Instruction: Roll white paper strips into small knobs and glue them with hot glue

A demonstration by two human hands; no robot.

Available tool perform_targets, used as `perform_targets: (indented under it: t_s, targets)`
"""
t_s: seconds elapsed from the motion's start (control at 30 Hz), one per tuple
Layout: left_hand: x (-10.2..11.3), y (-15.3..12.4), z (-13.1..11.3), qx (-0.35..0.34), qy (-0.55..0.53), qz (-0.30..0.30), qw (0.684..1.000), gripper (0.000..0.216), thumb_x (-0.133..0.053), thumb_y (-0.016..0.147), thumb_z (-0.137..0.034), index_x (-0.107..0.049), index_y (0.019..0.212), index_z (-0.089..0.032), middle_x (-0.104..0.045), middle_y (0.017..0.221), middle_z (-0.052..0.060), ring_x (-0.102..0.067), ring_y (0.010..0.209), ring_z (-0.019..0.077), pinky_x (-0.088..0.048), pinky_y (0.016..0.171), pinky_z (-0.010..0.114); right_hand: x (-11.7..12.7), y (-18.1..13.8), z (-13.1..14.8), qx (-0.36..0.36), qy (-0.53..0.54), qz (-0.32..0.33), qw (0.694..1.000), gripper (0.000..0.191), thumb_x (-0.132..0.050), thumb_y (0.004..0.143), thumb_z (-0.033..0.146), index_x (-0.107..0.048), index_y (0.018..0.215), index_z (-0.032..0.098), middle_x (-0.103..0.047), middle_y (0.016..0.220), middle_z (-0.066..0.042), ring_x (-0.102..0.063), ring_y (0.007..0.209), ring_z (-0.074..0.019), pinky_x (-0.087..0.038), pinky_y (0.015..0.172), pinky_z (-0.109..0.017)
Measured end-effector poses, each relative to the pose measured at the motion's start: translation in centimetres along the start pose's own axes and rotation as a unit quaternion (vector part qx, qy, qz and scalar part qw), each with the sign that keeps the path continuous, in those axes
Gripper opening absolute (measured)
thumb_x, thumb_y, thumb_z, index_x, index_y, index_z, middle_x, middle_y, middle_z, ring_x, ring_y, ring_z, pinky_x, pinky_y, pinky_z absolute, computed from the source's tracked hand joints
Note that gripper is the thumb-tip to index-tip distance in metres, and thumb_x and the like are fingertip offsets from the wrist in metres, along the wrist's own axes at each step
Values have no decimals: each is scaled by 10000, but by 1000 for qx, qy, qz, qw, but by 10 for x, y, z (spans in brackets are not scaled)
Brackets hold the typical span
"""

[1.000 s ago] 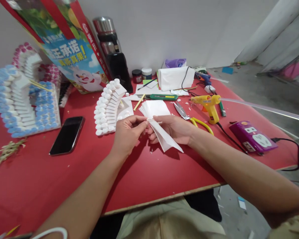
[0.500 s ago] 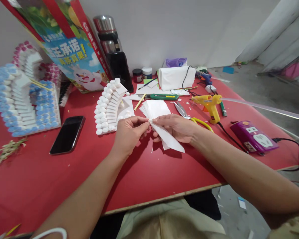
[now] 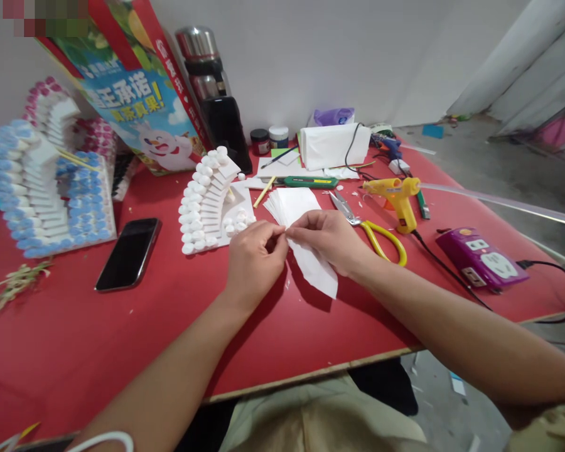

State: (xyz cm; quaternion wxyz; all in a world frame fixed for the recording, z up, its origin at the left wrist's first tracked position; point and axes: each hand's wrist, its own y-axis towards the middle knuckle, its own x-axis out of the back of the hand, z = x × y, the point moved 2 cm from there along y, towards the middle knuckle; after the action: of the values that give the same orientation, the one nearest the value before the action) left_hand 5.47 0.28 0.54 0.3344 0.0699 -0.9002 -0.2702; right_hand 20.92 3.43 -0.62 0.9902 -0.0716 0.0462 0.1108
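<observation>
1. A white paper strip (image 3: 316, 271) is being held over the red table (image 3: 273, 351), its loose end pointing toward the person.
2. The strip's far end is being pinched by the left hand (image 3: 257, 258), with thumb and forefinger closed together.
3. The strip is being gripped by the right hand (image 3: 332, 240) too, its thumb and forefinger narrow, just beside the left fingertips.
4. A paper stack (image 3: 297, 201) is being partly covered by the right hand.
5. Scissors (image 3: 351, 215) and a glue gun (image 3: 398, 188) are being supported by the table, right of the stack.
</observation>
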Motion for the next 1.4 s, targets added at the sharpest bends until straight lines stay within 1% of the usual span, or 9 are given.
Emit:
perform_targets:
  t_s: [0.2,0.3,0.5,0.73,0.83,0.97,1.13,1.23,1.4]
  targets:
    - [2,-1,-1,-27,-38,26,999,166,-622,936,-172,-788,929,-174,-786,895,60,-710,825,177,-538,772,304,6,3,1,0,-6,-1,1000,143,-788,702,229,-670,702,148,-617,595,17,-496,529,-83,-351,511,-243]
    - [3,4,4,87,-153,50,983,113,-698,906,-250,-800,901,-201,-793,880,43,-720,815,183,-569,783,312,7,3,4,5,-19,12,1000,107,-762,725,214,-675,722,153,-614,599,20,-502,522,-85,-353,505,-242]
    - [0,8,14,288,-360,102,882,252,-872,741,-355,-810,901,-171,-768,762,49,-705,692,168,-600,745,313,9,-1,16,97,-140,40,985,156,-743,813,303,-679,759,171,-665,685,-10,-530,593,-109,-382,548,-254]
    - [0,8,11,238,-288,72,925,171,-850,755,-325,-785,815,-179,-717,706,16,-654,661,147,-553,685,272,8,-6,18,210,-291,24,933,120,-681,867,261,-701,783,177,-658,704,-11,-499,626,-116,-365,588,-265]
    - [1,9,14,219,-271,77,934,146,-813,796,-316,-774,846,-184,-706,721,8,-641,663,138,-534,683,261,11,-3,21,148,-224,45,962,167,-719,867,328,-690,794,181,-671,735,-20,-541,642,-126,-389,576,-254]
    - [5,12,16,195,-282,83,936,137,-774,840,-314,-754,896,-190,-713,794,6,-632,678,124,-528,700,252,26,8,21,-64,-17,70,995,340,-692,901,520,-683,854,184,-685,734,-36,-590,591,-144,-445,529,-251]
    - [12,14,6,149,-268,95,947,87,-739,868,-278,-737,884,-192,-701,817,14,-639,708,136,-543,720,262,23,12,11,-290,179,258,904,449,-385,1058,434,-686,996,106,-764,941,-169,-744,849,-268,-608,805,-453]
    - [15,15,1,108,-228,87,964,67,-714,883,-254,-748,882,-197,-717,892,34,-664,798,156,-551,771,271,14,8,9,-323,238,327,855,557,-260,1086,422,-680,1040,58,-760,1012,-212,-747,954,-287,-592,897,-512]
    - [13,13,4,131,-233,74,961,93,-729,872,-281,-747,897,-193,-708,857,33,-674,759,158,-555,741,272,10,4,12,-262,259,310,877,370,-410,1071,323,-681,978,89,-727,851,-108,-719,794,-207,-597,903,-484]
